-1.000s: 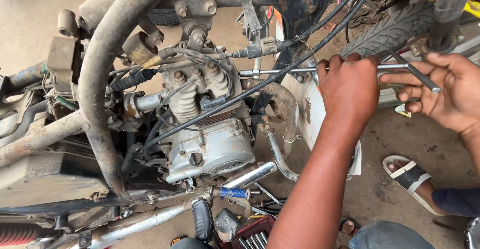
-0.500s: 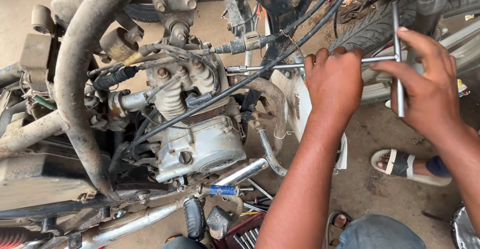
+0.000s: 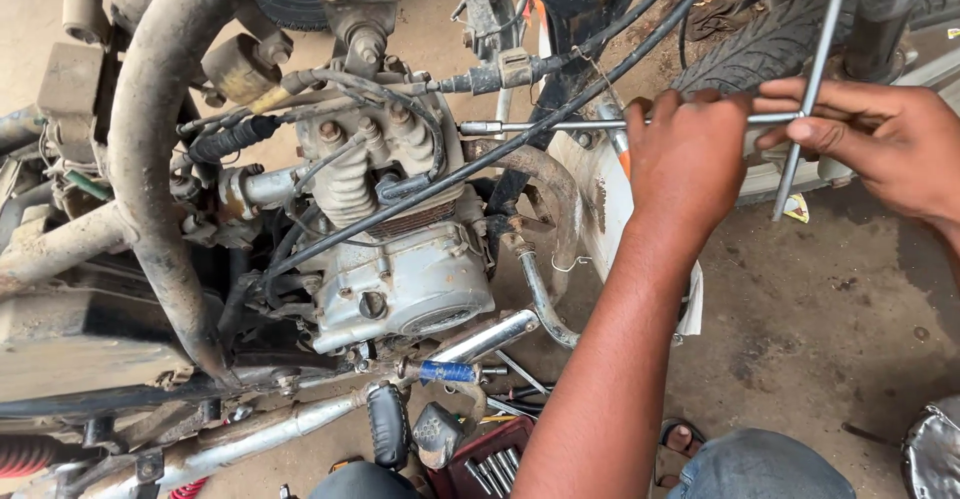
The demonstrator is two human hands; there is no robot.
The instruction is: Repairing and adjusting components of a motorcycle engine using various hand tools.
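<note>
Two hands work the long steel T-handle socket wrench (image 3: 640,124): the left hand (image 3: 690,154) is wrapped around its shaft, the right hand (image 3: 880,144) clamped on the crossbar at three o'clock. Its tip sits at the grey finned engine head (image 3: 385,164); a tilted shaft could probably slip off the fastener.

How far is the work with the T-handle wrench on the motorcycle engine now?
Done: the T-handle wrench reaches with its tip to the cylinder head, and spare sockets lie in a red tool box. In hand: the left hand steadies the shaft, and the right hand grips the crossbar. Left: the fastener itself is hidden, so its looseness cannot be told; the engine sits in the frame.
</note>
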